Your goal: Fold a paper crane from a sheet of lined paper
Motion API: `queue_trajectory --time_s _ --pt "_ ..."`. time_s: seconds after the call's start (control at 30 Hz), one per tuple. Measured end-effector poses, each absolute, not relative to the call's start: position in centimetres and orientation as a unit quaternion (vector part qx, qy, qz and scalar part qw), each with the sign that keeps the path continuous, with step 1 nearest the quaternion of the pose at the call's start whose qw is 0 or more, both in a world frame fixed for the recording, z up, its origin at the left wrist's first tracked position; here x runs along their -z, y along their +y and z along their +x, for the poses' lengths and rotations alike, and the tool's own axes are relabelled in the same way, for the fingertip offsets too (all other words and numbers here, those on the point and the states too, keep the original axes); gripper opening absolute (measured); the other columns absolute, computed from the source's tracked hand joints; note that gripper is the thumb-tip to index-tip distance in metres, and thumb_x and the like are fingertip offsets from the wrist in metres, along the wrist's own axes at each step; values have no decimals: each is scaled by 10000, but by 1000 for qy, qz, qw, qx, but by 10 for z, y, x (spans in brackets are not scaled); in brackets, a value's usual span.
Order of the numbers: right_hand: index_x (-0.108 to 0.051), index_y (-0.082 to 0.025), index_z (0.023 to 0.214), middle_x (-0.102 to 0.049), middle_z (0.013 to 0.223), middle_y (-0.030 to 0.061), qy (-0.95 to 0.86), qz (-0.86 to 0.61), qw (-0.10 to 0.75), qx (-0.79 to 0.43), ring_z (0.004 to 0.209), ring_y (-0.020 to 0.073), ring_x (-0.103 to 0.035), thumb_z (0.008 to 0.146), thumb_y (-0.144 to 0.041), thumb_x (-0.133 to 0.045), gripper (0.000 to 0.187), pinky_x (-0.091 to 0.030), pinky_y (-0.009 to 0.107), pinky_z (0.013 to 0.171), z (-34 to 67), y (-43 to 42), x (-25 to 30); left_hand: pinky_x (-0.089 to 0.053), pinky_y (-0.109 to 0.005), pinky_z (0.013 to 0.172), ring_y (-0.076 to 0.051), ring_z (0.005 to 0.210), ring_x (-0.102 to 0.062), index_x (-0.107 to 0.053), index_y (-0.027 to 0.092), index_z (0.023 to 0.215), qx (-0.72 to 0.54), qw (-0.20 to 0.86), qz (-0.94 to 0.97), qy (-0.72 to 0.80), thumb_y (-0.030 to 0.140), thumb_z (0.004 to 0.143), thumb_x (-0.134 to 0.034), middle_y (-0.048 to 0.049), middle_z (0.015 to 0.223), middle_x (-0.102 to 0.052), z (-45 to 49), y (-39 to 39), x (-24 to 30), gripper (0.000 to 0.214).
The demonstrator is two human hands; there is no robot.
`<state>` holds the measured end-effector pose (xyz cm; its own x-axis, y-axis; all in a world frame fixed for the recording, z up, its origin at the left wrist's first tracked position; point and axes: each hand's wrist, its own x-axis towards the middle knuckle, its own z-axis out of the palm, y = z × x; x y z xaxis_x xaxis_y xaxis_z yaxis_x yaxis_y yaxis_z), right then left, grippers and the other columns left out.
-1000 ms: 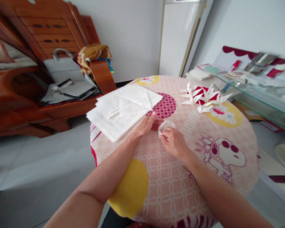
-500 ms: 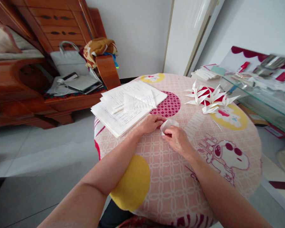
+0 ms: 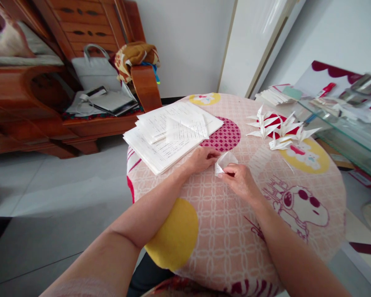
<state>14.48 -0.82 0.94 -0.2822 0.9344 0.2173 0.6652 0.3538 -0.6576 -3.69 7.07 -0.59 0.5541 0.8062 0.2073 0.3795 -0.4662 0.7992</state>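
Just right of the stack of written sheets, a small white paper is part-folded, its near edge pinched by the right hand; whether it is gripped by the curled left hand cannot be told. Farther right of the stack, several paper birds look finished; the small paper's folding appears incomplete.

One round, pink-clothed table carries one small folded white paper piece, one pile of printed white sheets at left, and at least four overlapping white folded-paper cranes at far right. One grey handbag stands far left.
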Motion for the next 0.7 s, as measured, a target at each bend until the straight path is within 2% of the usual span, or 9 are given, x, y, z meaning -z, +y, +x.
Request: queue_trajectory --time_s 0.17,0.33,0.5,0.6,0.7 --pt "-515 -173 540 -464 572 -37 -751 -517 281 -299 553 102 -414 790 -251 -593 274 -277 263 548 156 -5 -6 -457 -229 684 -135 735 -635 -779 178 931 -255 354 820 370 223 842 -574 -15 834 -760 -37 70 5 229" --pt "-669 -166 695 -625 658 -6 -744 -527 260 -317 618 139 -543 765 -255 -665 113 -379 260 595 150 -10 -10 -397 -221 579 -115 616 -575 -757 160 780 -255 334 800 428 234 786 -622 0 664 -697 -33 70 10 153" --pt "-623 -184 670 -638 687 36 -762 -580 233 -169 627 159 -538 807 -405 -703 272 -378 282 597 129 -19 -10 -383 -225 567 -109 602 -568 -747 163 731 -263 328 792 443 206 758 -626 10 642 -688 -31 69 8 131" --pt "-564 -194 631 -625 700 54 -771 -587 230 -91 654 170 -532 861 -344 -625 282 -358 291 606 121 -22 -6 -375 -226 560 -111 602 -571 -752 165 738 -257 326 793 446 203 762 -624 12 641 -690 -30 68 6 136" --pt "-447 -205 545 -559 626 30 -758 -597 246 -87 587 143 -467 847 -255 -572 331 -309 287 569 120 -21 -4 -383 -232 575 -117 612 -579 -754 163 744 -252 315 793 456 192 753 -638 9 656 -699 -30 68 6 120"
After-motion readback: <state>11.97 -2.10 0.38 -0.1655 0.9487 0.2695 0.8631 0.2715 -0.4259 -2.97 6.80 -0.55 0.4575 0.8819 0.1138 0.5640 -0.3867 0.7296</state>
